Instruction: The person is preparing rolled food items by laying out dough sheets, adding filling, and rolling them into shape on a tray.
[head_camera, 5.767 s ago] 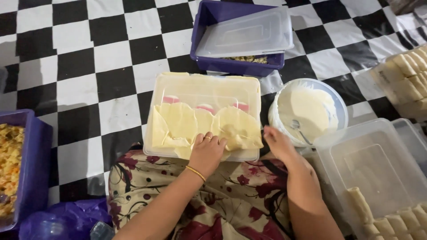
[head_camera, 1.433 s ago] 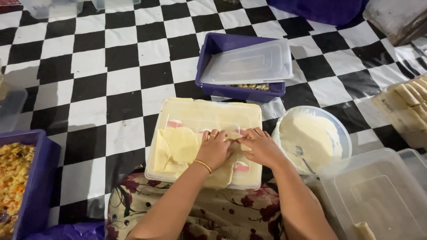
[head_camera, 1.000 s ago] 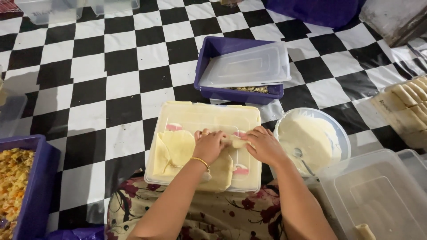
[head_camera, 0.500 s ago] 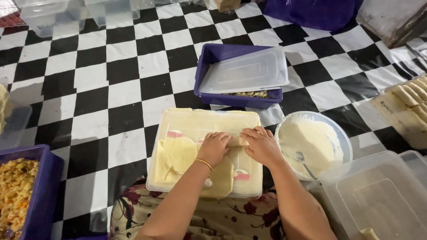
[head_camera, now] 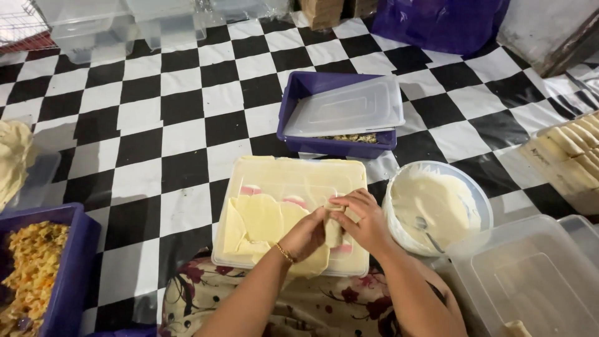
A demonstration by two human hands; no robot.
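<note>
Left hand (head_camera: 306, 234) and right hand (head_camera: 362, 218), fingers closed round pale rolled wrapper (head_camera: 333, 232) over upturned tub lid (head_camera: 293, 181). Looks thin, soft, tear-prone; best pinched at ends. Beyond: batter bowl (head_camera: 437, 209), purple tub (head_camera: 337, 115).

A person with bare forearms and no sleeves in view wears a thin gold bangle (head_camera: 285, 253) on the left wrist and a garment of cream cloth printed with dark red flowers (head_camera: 324, 306).
</note>
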